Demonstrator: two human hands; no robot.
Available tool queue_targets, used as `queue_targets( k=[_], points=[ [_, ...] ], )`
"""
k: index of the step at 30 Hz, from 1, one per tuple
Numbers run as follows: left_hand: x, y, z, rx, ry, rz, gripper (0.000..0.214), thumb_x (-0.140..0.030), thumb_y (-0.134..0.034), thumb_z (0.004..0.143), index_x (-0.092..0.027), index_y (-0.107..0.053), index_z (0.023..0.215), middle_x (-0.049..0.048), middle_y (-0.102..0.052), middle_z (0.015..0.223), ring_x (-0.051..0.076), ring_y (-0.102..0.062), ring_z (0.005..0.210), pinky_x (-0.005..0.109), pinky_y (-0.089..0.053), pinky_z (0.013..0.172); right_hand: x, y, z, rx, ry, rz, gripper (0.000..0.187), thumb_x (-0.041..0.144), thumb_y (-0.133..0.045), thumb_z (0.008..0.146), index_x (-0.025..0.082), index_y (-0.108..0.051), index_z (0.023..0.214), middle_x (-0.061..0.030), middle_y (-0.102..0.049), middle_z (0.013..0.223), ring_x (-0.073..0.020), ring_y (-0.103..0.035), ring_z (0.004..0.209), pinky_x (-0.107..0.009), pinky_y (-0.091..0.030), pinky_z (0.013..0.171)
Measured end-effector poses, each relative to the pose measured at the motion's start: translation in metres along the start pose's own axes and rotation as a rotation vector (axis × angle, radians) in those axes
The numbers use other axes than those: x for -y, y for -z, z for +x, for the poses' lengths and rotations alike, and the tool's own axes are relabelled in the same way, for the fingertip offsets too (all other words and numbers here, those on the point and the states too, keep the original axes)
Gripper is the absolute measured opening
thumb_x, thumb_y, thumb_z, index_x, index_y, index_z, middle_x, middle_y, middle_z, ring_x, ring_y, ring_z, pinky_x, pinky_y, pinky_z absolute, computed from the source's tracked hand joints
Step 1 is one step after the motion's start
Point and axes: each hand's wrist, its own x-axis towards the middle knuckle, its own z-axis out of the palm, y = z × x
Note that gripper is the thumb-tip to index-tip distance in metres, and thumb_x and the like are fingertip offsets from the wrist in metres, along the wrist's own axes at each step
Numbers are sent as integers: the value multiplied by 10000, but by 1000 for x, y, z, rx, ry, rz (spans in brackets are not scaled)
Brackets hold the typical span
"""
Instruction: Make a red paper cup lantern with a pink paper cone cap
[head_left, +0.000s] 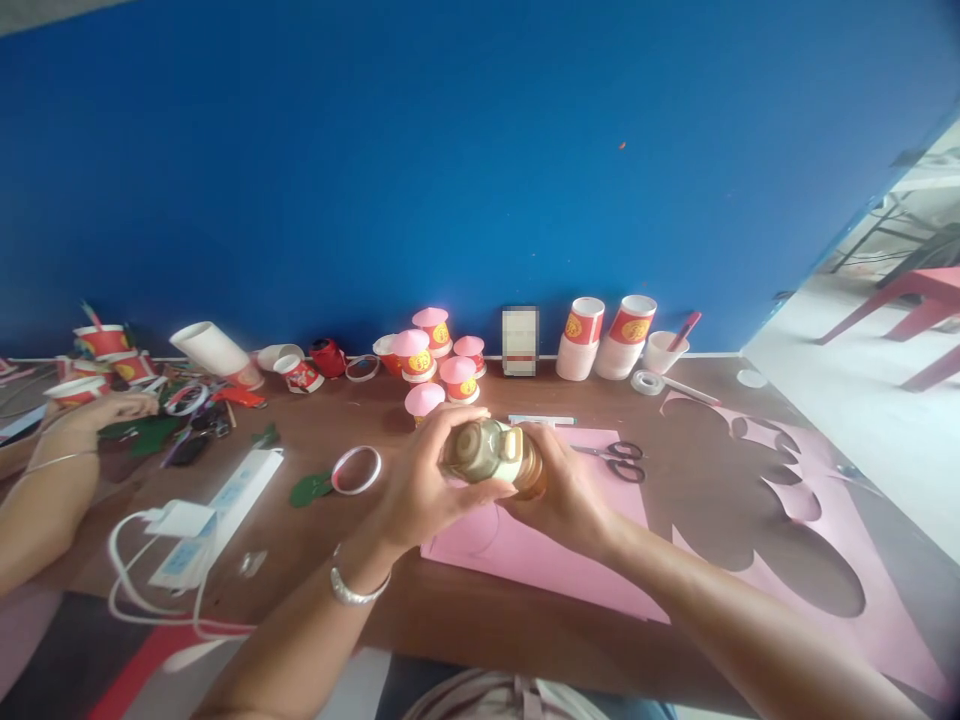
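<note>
Both my hands hold a small glass bottle (491,455) with a pale label and amber liquid, tilted above the brown table. My left hand (424,480) wraps the bottle's near end, fingers curled round it. My right hand (562,485) grips the other end from the right. Beneath them lies a pink paper sheet (540,550) with a curved pencil line. Black-handled scissors (619,460) rest on the pink sheet just right of my right hand. A white ring (357,470) and a green leaf cut-out (311,488) lie to the left of my left hand.
Red paper cups with pink caps (435,360) and stacked cups (607,335) line the blue wall. A large pink sheet with cut-out holes (810,500) lies right. A white power strip and cable (202,515) lie left. Another person's hand (105,410) rests among clutter at far left.
</note>
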Motion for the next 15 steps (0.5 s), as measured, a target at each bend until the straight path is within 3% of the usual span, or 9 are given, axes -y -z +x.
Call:
queue_targets(
  k=[3,9,13,15],
  points=[
    [-4,0,3,45,-53,180,698,-430,-898,710,-252,-570,1300,102,-684,1258,291,-644,1159,435,-527,1007,-4,-5,-1,-27,29,-25,592,204,-737,727,254,-475,1255,-99,-695,1085,-298,-683,968,-437,-566,805],
    [-6,-4,9,107,-139,215,721,-422,-889,722,-258,-575,1351,118,-664,1279,319,-620,1220,492,-526,1052,-12,-13,-2,-11,32,-32,552,199,-750,704,236,-517,1204,-106,-697,1044,-315,-680,941,-470,-571,793],
    [-2,7,26,434,-221,-23,677,-318,-844,792,-329,-583,1417,111,-633,1386,318,-564,1343,515,-489,1134,-15,-7,-2,139,-23,304,656,287,-835,712,244,-515,1283,-101,-691,1176,-303,-691,1032,-461,-593,839],
    [3,15,35,564,-188,-83,644,-280,-831,802,-375,-615,1401,100,-517,1533,332,-447,1470,511,-452,1178,-14,-2,-2,262,-64,469,684,327,-848,726,255,-519,1321,-85,-692,1193,-294,-696,1054,-458,-605,845]
  ],
)
